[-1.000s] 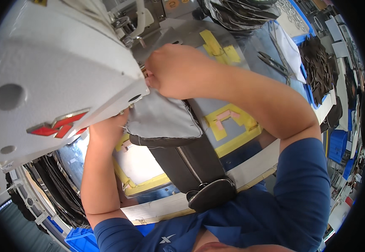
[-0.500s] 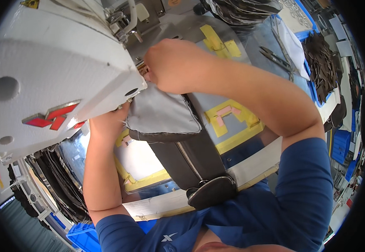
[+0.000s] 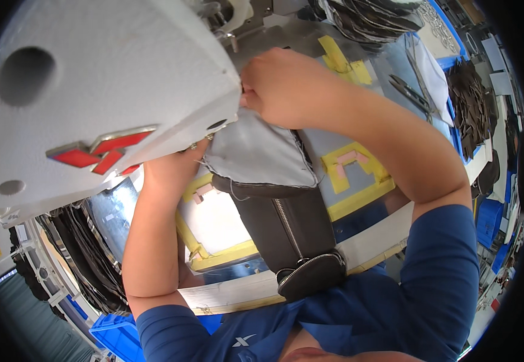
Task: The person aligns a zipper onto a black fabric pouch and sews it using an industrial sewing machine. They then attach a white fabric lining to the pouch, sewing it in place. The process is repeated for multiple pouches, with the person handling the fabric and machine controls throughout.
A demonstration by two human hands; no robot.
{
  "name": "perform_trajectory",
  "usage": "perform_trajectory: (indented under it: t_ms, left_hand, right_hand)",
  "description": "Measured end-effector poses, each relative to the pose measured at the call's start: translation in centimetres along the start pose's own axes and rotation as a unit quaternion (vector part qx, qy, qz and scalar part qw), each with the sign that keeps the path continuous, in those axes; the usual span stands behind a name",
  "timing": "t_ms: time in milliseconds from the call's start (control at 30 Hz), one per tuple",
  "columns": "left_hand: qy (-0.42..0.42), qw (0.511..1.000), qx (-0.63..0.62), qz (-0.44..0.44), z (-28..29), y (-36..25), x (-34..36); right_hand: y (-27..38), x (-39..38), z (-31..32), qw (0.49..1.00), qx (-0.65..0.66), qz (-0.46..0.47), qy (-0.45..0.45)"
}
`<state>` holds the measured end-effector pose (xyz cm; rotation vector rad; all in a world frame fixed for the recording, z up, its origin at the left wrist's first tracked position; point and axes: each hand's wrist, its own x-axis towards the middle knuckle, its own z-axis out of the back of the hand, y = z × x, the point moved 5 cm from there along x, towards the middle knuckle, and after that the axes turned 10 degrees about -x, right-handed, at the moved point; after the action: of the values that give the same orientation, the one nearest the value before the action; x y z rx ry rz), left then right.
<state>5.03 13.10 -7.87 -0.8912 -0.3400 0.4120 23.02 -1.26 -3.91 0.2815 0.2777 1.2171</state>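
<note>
A black fabric pouch (image 3: 262,232) with a long zipper lies on the work surface, running from under the sewing machine (image 3: 123,78) toward my body. Its far part is turned to a grey lining (image 3: 256,154) with frayed edges and loose threads. My right hand (image 3: 286,87) is closed at the far edge of this lining, beside the machine head, its fingertips pinching the fabric. To the left of the lining, my left hand (image 3: 180,166) reaches under the machine head. That hand's fingers are hidden, as is the needle area.
Yellow tape strips (image 3: 358,169) mark the machine bed. Thread snips (image 3: 409,93) lie at the right, near a blue tray of dark strips (image 3: 470,108). Stacked zippered pieces (image 3: 370,21) sit at the back. Dark pieces hang at the left (image 3: 87,253), above a blue bin (image 3: 117,338).
The whole view has shifted, so the machine head looks larger and the rest sits farther right. Both hands keep about the same places on the pouch.
</note>
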Motion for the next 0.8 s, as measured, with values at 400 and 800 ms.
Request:
perform_trajectory:
  t_ms: [400,800]
  left_hand:
    - [0.016,0.999,0.032,0.002,0.1,-1.5,0.0]
    - [0.013,0.999,0.047,-0.007,0.0,-2.0,0.0]
  right_hand:
    - [-0.4,0.0,-0.4,0.999,-0.013,0.024,-0.04]
    - [-0.4,0.1,-0.1,1.0,-0.018,0.004,0.001]
